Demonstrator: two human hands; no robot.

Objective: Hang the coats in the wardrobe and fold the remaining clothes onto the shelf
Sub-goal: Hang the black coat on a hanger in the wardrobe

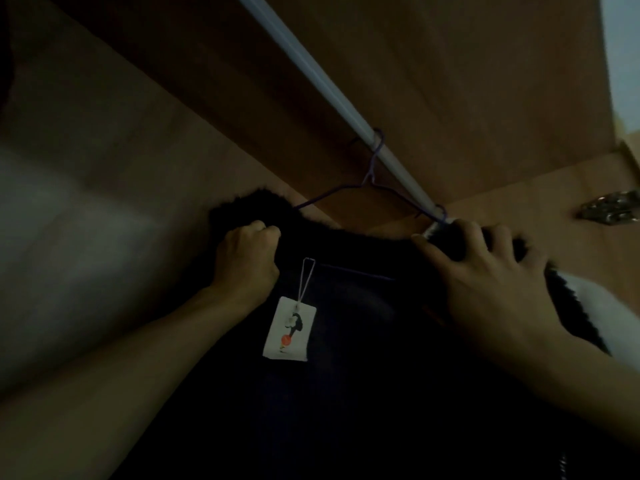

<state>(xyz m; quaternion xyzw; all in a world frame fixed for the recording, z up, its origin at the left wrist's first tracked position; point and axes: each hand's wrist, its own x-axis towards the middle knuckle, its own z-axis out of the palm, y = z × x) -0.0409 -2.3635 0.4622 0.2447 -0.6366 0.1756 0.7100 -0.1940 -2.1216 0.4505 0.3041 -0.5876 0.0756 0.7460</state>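
Note:
A dark furry coat (363, 341) hangs on a thin purple wire hanger (370, 174) hooked over the pale wardrobe rail (311, 60). A white paper tag (290, 328) dangles on a string at the coat's collar. My left hand (247, 263) grips the coat's left shoulder in a fist. My right hand (485, 271) lies over the right shoulder, fingers curled round the fur by the rail. A white furry part (595, 306) of the coat shows at the right, below my right hand.
The brown wooden wardrobe ceiling (450, 81) and back wall (104, 116) close in around the rail. A metal hinge (609, 209) sits on the right side panel. The scene is dim.

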